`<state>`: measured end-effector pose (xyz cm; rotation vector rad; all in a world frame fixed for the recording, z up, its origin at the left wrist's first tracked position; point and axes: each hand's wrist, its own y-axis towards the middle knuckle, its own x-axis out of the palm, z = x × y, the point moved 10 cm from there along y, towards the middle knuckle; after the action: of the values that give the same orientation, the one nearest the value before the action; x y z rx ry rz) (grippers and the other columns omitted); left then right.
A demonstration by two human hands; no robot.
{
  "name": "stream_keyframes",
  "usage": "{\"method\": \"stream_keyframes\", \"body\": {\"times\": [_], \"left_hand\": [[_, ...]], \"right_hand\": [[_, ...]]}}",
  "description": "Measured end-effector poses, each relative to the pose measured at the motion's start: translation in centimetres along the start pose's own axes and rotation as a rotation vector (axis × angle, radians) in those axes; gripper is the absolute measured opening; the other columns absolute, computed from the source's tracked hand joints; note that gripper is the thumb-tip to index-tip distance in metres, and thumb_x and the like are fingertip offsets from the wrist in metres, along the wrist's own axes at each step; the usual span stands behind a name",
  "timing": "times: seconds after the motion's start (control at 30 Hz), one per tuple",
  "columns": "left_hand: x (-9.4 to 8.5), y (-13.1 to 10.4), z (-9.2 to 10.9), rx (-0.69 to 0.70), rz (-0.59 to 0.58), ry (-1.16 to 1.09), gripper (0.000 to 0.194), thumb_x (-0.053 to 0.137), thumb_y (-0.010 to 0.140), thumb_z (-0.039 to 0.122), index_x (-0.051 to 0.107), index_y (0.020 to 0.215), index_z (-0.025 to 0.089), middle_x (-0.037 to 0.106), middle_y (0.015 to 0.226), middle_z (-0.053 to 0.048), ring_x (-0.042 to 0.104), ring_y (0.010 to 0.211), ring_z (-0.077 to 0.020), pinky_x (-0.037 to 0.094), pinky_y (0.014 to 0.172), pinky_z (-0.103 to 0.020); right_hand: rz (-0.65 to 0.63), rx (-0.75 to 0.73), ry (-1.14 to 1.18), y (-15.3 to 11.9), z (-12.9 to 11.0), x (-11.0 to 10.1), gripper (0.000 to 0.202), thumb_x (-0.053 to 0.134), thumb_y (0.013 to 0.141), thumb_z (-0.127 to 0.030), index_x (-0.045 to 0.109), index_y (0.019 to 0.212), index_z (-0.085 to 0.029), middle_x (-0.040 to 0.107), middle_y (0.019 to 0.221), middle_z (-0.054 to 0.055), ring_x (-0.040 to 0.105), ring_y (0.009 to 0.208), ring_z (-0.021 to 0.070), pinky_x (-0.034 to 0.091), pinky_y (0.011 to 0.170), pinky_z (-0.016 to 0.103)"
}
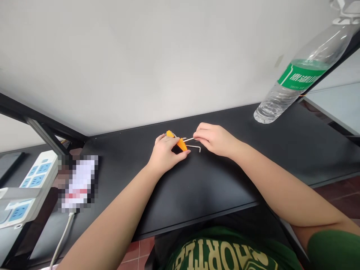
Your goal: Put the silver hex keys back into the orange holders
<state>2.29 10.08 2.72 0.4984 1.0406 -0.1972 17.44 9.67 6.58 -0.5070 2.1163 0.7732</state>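
Note:
An orange hex key holder [182, 144] with several metal keys in it is gripped by my left hand [164, 150], low over the black tabletop. My right hand [215, 138], to the right of the holder, pinches a thin silver hex key [189, 139] whose left end meets the holder. I cannot tell whether that end is inside a slot. Just below it, a bent L-shaped hex key [198, 146] shows its short arm pointing down. Part of the holder is hidden behind my left fingers.
A large water bottle with a green label [302, 75] stands at the back right of the black table [197, 187]. On the left lie a blurred-out device [80, 182] with a white cable [63, 236] and a white power strip [35, 183]. A pale wall rises behind.

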Motion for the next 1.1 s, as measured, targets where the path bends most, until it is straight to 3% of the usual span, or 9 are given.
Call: {"method": "stream_keyframes", "body": {"times": [0.23,0.33,0.5,0.57,0.67,0.8,0.9,1.1], "left_hand": [[-0.1,-0.1,1.0,0.109,-0.019,0.014,0.031,0.076,0.082,0.046,0.071,0.106,0.027,0.073,0.087,-0.001,0.07,0.096,-0.0232,0.03,0.124,-0.05],[-0.2,-0.4,1.8,0.163,-0.003,0.034,0.034,0.076,0.083,0.046,0.071,0.11,0.026,0.072,0.088,-0.001,0.069,0.096,-0.0226,0.028,0.125,-0.051],[-0.1,-0.5,2.4,0.184,-0.015,0.056,0.031,0.073,0.085,0.045,0.071,0.11,0.027,0.073,0.089,-0.001,0.069,0.096,-0.0225,0.026,0.126,-0.052],[-0.2,-0.4,2.0,0.147,-0.014,0.049,0.032,0.074,0.084,0.045,0.071,0.11,0.027,0.073,0.089,-0.002,0.069,0.096,-0.0233,0.027,0.125,-0.053],[-0.2,-0.2,1.3,0.086,-0.01,0.012,0.031,0.075,0.082,0.045,0.07,0.107,0.026,0.073,0.087,-0.001,0.07,0.094,-0.0227,0.03,0.124,-0.051],[-0.6,-0.2,1.6,0.107,0.025,-0.04,0.027,0.075,0.081,0.042,0.071,0.102,0.026,0.071,0.082,0.001,0.069,0.087,-0.0193,0.032,0.124,-0.048],[-0.8,-0.3,2.2,0.151,0.043,-0.034,0.022,0.073,0.083,0.039,0.07,0.1,0.025,0.07,0.079,0.002,0.068,0.086,-0.0182,0.03,0.126,-0.047],[-0.6,-0.3,2.0,0.121,0.023,-0.098,0.022,0.075,0.081,0.041,0.068,0.094,0.025,0.066,0.074,0.005,0.065,0.078,-0.0158,0.033,0.125,-0.046]], "right_hand": [[0.004,0.005,0.043,0.1,0.0,-0.4,0.024,0.05,0.1,-0.015,0.073,0.091,-0.018,0.064,0.094,0.006,0.056,0.074,0.0152,0.043,0.068,0.03],[-0.033,0.063,0.093,0.2,0.0,0.4,0.021,0.054,0.098,-0.014,0.072,0.088,-0.018,0.064,0.091,0.005,0.057,0.073,0.014,0.044,0.067,0.029],[-0.051,0.401,0.563,-0.2,1.9,3.4,0.003,0.064,0.092,-0.018,0.066,0.092,-0.02,0.067,0.087,0.0,0.061,0.059,0.0102,0.051,0.055,0.025],[-0.019,0.522,0.76,-0.5,2.9,4.2,0.009,0.069,0.089,-0.02,0.062,0.094,-0.02,0.067,0.082,0.0,0.065,0.057,0.0119,0.054,0.051,0.025],[0.025,0.58,0.92,-0.5,3.5,4.5,0.014,0.073,0.086,-0.018,0.06,0.092,-0.018,0.068,0.075,0.0,0.068,0.06,0.014,0.06,0.056,0.028],[0.038,0.544,0.926,-0.4,3.0,4.7,0.006,0.07,0.087,-0.017,0.064,0.088,-0.018,0.068,0.067,0.0,0.07,0.06,0.0149,0.061,0.062,0.029],[0.046,0.463,0.832,-0.4,2.1,4.5,0.002,0.065,0.089,-0.017,0.066,0.089,-0.019,0.07,0.072,-0.001,0.07,0.062,0.0141,0.06,0.065,0.029],[-0.011,0.188,0.347,0.1,0.3,2.6,0.012,0.058,0.097,-0.019,0.065,0.105,-0.024,0.076,0.093,-0.001,0.068,0.075,0.0132,0.048,0.073,0.027]]}}
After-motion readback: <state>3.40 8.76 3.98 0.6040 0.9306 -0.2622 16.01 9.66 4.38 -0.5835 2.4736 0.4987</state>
